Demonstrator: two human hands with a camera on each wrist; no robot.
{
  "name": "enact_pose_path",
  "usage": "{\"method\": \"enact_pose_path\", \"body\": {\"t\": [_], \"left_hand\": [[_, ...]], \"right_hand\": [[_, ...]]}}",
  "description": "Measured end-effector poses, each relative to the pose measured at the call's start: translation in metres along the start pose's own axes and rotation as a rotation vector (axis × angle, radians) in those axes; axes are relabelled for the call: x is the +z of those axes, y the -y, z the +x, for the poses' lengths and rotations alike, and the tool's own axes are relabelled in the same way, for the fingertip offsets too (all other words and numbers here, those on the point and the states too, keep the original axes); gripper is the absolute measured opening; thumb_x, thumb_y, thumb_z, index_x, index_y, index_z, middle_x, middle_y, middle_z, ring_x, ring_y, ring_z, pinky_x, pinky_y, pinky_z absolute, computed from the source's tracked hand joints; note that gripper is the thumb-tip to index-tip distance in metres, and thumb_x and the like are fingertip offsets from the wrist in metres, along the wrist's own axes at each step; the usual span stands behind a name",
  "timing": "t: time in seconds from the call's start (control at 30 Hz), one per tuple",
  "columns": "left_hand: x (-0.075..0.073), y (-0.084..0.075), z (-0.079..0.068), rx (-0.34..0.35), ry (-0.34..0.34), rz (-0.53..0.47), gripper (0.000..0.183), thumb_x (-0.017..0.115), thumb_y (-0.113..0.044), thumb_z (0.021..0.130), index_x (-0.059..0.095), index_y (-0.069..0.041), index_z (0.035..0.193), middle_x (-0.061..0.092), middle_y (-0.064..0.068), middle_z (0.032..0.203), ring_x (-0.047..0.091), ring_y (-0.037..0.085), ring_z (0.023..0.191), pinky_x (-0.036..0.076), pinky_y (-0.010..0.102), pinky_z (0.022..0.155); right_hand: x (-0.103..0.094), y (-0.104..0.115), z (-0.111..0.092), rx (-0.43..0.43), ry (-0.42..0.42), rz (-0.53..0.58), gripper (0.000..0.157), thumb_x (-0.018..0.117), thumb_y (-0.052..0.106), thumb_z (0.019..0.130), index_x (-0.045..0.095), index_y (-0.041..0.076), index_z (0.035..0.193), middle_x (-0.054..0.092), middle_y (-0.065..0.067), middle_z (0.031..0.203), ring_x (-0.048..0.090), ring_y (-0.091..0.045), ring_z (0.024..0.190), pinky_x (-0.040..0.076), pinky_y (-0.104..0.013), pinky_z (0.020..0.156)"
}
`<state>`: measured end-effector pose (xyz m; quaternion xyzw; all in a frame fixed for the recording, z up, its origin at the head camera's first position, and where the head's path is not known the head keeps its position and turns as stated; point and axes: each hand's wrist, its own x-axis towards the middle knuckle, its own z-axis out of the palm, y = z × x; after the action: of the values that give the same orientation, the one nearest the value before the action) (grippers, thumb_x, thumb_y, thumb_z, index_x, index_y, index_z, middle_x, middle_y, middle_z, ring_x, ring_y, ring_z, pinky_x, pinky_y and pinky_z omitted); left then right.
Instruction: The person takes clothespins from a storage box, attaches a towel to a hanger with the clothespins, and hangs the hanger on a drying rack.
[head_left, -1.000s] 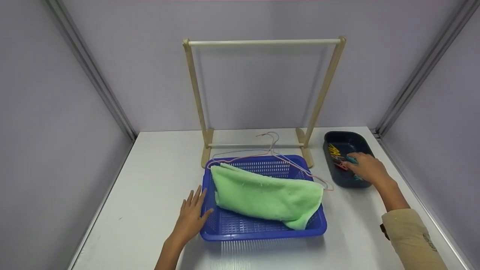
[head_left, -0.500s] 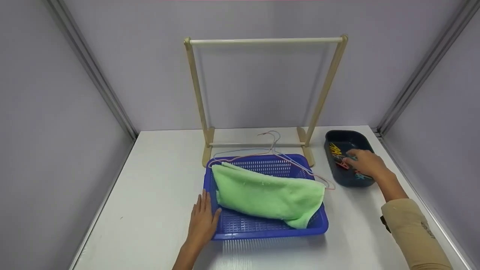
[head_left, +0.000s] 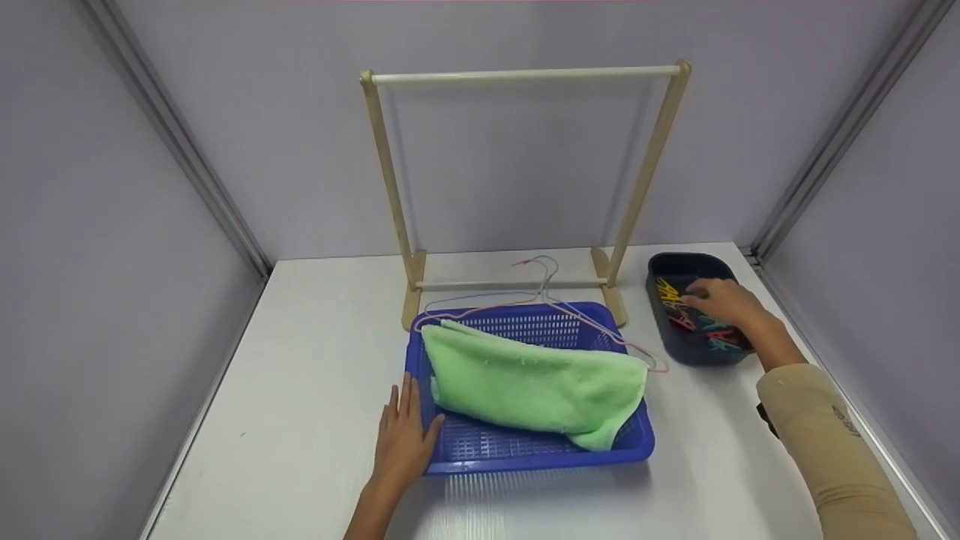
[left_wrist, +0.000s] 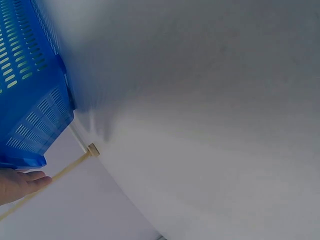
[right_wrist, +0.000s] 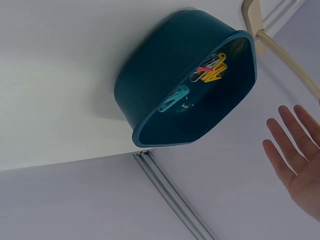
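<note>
A blue plastic basket [head_left: 525, 466] stands on the table with a folded light-green towel [head_left: 525, 382] lying in it. Two thin wire hangers [head_left: 545, 279], one pink and one bluish, lie across its back. Against the basket's left rim rests my left hand [head_left: 403, 442], fingers straight. My right hand [head_left: 724, 301] is over a dark teal bin [head_left: 686, 352] of small clothespins; in the right wrist view its fingers [right_wrist: 287, 137] are extended, and no pin shows in them. Yellow clothespins [head_left: 667, 291] lie toward the bin's back left, red and teal clothespins [head_left: 720, 341] nearer its front.
Behind the basket stands a wooden rack with a white top rail [head_left: 525, 76] and a low crossbar [head_left: 510, 285]. Grey panel walls [head_left: 135, 300] enclose the white table [head_left: 300, 375] at the back and both sides.
My left hand has shifted right onto the basket's rim. My right hand has moved slightly up and back over the bin, uncovering more of the red and teal clothespins.
</note>
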<state>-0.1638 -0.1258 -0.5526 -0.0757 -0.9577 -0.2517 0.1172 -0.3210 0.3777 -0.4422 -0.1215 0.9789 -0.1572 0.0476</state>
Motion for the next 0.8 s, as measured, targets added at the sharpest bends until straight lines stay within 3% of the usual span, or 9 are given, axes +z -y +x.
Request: {"method": "enact_pose_path", "body": {"t": [0.3, 0.6, 0.8], "left_hand": [[0.0, -0.001, 0.0, -0.024, 0.01, -0.021, 0.072, 0.055, -0.033, 0.091, 0.023, 0.009, 0.14, 0.019, 0.02, 0.147, 0.02, 0.043, 0.13, 0.021, 0.053, 0.102], [0.0, -0.001, 0.0, -0.001, 0.011, 0.018, 0.072, 0.053, -0.036, 0.092, 0.023, 0.008, 0.14, 0.017, 0.02, 0.148, 0.012, 0.04, 0.133, 0.015, 0.052, 0.105], [0.001, 0.0, 0.0, 0.0, 0.019, -0.032, 0.071, 0.054, -0.036, 0.092, 0.024, 0.006, 0.141, 0.017, 0.019, 0.148, 0.013, 0.039, 0.133, 0.016, 0.051, 0.104]], "right_hand": [[0.009, -0.011, 0.009, 0.023, 0.043, 0.012, 0.044, 0.053, 0.025, 0.093, 0.054, -0.013, 0.115, 0.055, -0.03, 0.111, 0.051, -0.046, 0.1, 0.04, -0.058, 0.082], [0.018, -0.028, 0.009, 0.103, 0.068, 0.006, 0.043, 0.053, 0.022, 0.092, 0.052, -0.013, 0.116, 0.052, -0.033, 0.111, 0.049, -0.049, 0.101, 0.038, -0.06, 0.082], [0.028, -0.043, 0.005, 0.137, 0.077, -0.018, 0.045, 0.054, 0.022, 0.091, 0.049, -0.016, 0.116, 0.05, -0.035, 0.112, 0.047, -0.05, 0.102, 0.039, -0.06, 0.082]]}}
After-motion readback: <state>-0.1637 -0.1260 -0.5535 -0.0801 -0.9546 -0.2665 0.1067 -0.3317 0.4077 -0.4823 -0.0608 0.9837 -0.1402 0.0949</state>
